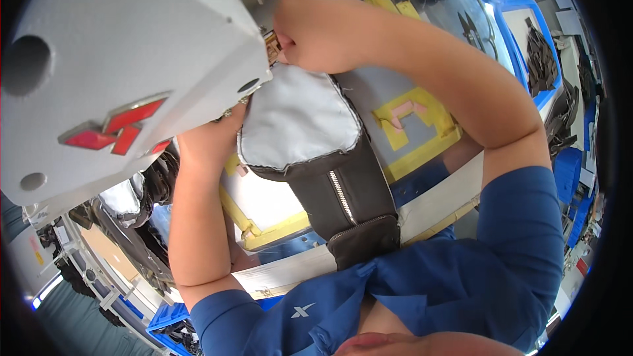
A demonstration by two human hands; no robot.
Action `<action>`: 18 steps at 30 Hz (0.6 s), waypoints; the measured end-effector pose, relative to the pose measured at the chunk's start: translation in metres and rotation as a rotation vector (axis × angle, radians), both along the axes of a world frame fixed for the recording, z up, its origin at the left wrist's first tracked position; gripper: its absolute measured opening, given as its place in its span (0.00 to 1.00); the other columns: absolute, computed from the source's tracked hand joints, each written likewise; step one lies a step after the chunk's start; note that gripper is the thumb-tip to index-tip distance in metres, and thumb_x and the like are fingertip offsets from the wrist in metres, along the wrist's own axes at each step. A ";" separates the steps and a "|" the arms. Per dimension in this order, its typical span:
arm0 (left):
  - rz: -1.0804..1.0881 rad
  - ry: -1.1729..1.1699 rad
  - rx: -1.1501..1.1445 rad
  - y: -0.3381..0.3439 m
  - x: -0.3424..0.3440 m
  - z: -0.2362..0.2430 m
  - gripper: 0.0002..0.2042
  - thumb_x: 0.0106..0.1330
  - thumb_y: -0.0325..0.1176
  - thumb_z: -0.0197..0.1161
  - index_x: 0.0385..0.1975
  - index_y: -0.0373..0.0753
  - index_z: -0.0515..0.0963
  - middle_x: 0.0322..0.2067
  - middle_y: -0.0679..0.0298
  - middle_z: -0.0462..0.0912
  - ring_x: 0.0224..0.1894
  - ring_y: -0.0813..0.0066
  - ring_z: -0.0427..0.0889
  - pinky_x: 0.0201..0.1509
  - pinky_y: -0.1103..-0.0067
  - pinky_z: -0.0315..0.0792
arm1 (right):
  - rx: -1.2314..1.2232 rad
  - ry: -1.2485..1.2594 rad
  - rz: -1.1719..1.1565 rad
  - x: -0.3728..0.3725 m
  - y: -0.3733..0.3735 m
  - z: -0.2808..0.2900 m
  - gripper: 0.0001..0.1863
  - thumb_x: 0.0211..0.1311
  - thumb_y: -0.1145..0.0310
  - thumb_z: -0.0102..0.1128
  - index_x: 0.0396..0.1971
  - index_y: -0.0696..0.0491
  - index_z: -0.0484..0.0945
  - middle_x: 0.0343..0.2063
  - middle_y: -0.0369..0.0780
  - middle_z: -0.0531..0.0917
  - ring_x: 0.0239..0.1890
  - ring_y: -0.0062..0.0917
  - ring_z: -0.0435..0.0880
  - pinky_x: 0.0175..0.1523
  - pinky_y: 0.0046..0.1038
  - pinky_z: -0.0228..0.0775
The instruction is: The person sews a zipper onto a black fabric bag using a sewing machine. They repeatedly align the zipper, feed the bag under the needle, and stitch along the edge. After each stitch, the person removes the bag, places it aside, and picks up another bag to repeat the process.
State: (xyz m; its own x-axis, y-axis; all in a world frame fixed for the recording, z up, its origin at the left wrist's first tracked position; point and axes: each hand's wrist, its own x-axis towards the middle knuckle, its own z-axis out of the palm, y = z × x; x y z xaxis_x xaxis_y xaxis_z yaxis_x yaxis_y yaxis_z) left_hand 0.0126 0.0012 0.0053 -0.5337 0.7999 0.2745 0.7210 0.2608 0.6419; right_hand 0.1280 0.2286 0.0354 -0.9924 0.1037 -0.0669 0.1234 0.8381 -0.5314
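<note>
A dark grey bag piece (343, 198) with a pale lining panel (297, 118), a silver zipper and a zipped pocket lies at the centre, reaching under the white sewing machine head (99, 59). My right hand (313, 29) is closed at the bag's top edge, beside the needle area; what its curled fingers hold is hidden. At the bag's left side is my left hand (221, 125), its fingers mostly hidden behind the machine head.
Yellow tape (422, 118) marks the grey machine bed. Blue bins (554, 86) of metal parts and dark pieces stand at right, near dark scissors (471, 33). More bag pieces (119, 204) lie at left; another blue bin (173, 323) is at lower left.
</note>
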 end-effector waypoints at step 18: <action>-0.012 0.041 -0.092 -0.006 0.003 -0.004 0.14 0.59 0.24 0.81 0.44 0.32 0.88 0.39 0.59 0.92 0.41 0.67 0.89 0.50 0.71 0.81 | 0.019 0.056 0.066 0.002 0.006 -0.008 0.16 0.62 0.64 0.70 0.30 0.65 0.86 0.31 0.55 0.88 0.43 0.54 0.89 0.48 0.47 0.82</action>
